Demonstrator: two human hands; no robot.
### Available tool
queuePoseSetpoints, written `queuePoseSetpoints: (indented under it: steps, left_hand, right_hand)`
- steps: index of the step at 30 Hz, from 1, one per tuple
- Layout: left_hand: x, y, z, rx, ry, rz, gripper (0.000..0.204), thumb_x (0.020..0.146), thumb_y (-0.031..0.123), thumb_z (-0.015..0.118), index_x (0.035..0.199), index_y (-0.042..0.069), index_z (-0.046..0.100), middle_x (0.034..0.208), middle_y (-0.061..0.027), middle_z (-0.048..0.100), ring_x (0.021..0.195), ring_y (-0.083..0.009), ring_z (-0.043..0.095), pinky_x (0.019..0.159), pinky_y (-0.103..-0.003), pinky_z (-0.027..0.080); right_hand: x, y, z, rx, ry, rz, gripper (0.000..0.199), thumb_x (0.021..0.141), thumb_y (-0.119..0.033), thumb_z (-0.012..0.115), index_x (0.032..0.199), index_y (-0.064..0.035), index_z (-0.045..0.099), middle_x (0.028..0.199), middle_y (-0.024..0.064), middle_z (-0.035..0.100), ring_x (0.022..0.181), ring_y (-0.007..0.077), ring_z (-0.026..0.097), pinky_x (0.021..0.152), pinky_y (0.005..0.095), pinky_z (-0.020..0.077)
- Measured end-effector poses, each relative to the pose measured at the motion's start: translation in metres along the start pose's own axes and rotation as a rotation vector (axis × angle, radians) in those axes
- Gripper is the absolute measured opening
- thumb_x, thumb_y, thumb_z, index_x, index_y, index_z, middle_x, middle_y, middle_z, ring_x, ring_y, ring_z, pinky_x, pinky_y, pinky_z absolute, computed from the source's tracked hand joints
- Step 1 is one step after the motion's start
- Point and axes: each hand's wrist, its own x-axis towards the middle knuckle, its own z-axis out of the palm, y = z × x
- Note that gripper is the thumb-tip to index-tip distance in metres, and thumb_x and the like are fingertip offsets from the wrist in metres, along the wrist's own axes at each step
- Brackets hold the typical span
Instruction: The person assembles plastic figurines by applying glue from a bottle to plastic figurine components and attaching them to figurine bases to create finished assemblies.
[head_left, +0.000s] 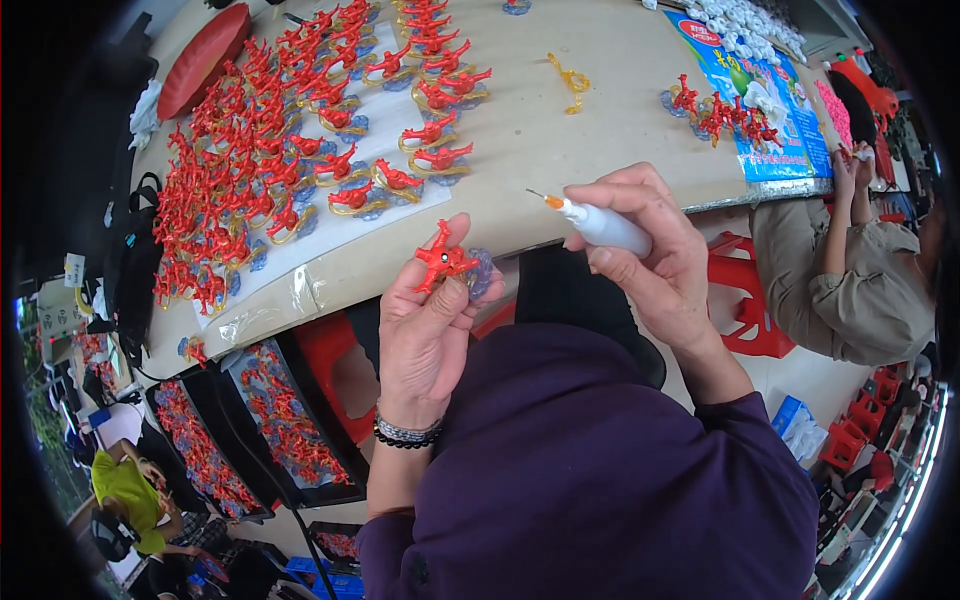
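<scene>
My left hand [425,325] holds up a small red toy figure [443,260] with a bluish clear base behind it, pinched between thumb and fingers. My right hand [645,250] grips a small white glue bottle [600,225] with an orange nozzle and a thin needle tip pointing left, a short way right of the figure and not touching it. Both hands hover at the near edge of a beige table [560,140]. Purple sleeves cover my forearms.
Many finished red figures [280,150] lie in rows on white sheets at the table's left. A yellow loose piece [570,80], a small red group [720,115] and a blue printed sheet [770,100] lie farther right. Another person [850,270] sits at right. Black trays of parts [280,420] stand below.
</scene>
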Motion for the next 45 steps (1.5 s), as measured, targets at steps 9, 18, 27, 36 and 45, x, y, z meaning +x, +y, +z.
queuePoseSetpoints:
  steps: [9, 18, 27, 36, 45]
  left_hand:
    - [0.001, -0.004, -0.005, 0.01, -0.031, 0.037, 0.032, 0.078, -0.004, 0.072, 0.108, 0.0, 0.059, 0.119, -0.0144, 0.06, 0.089, -0.0296, 0.069, 0.076, -0.037, 0.061]
    - [-0.003, -0.008, -0.006, 0.163, 0.06, 0.087, 0.038, 0.074, 0.009, 0.081, 0.103, 0.001, 0.057, 0.116, -0.0144, 0.063, 0.075, -0.0246, 0.068, 0.056, -0.03, 0.055]
    - [-0.007, -0.005, 0.005, 0.187, 0.117, 0.13, 0.03, 0.087, 0.009, 0.069, 0.111, -0.003, 0.054, 0.105, -0.0136, 0.066, 0.08, -0.0246, 0.07, 0.075, -0.035, 0.058]
    - [-0.007, -0.007, 0.011, 0.269, 0.149, 0.195, 0.022, 0.088, 0.005, 0.067, 0.103, -0.002, 0.052, 0.097, -0.0124, 0.065, 0.085, -0.0198, 0.067, 0.082, -0.04, 0.059]
    - [-0.006, -0.008, 0.01, 0.291, 0.147, 0.205, 0.022, 0.088, 0.004, 0.067, 0.103, -0.002, 0.052, 0.098, -0.0134, 0.066, 0.087, -0.0192, 0.067, 0.082, -0.039, 0.059]
  right_hand:
    - [-0.009, 0.01, -0.007, 0.224, 0.213, -0.109, 0.023, 0.077, 0.01, 0.069, 0.095, 0.0024, 0.058, 0.103, 0.0163, 0.066, 0.091, 0.0165, 0.064, 0.078, 0.0278, 0.052]
    - [-0.013, 0.013, -0.011, 0.057, 0.161, -0.303, 0.025, 0.076, 0.002, 0.074, 0.096, 0.0045, 0.06, 0.103, 0.0203, 0.067, 0.089, 0.0199, 0.065, 0.075, 0.0282, 0.0531]
    - [-0.012, 0.016, -0.003, -0.112, 0.137, -0.427, 0.025, 0.071, 0.006, 0.074, 0.093, 0.0037, 0.062, 0.094, 0.0184, 0.069, 0.083, 0.0271, 0.067, 0.071, 0.0323, 0.0528]
    - [-0.012, 0.022, -0.001, -0.183, 0.084, -0.481, 0.026, 0.075, 0.002, 0.075, 0.097, 0.0028, 0.061, 0.097, 0.0219, 0.067, 0.085, 0.0266, 0.066, 0.068, 0.0319, 0.0527]
    - [-0.011, 0.023, 0.001, -0.207, 0.082, -0.486, 0.025, 0.075, 0.003, 0.074, 0.097, 0.0025, 0.062, 0.098, 0.021, 0.067, 0.082, 0.0249, 0.066, 0.065, 0.0304, 0.0513]
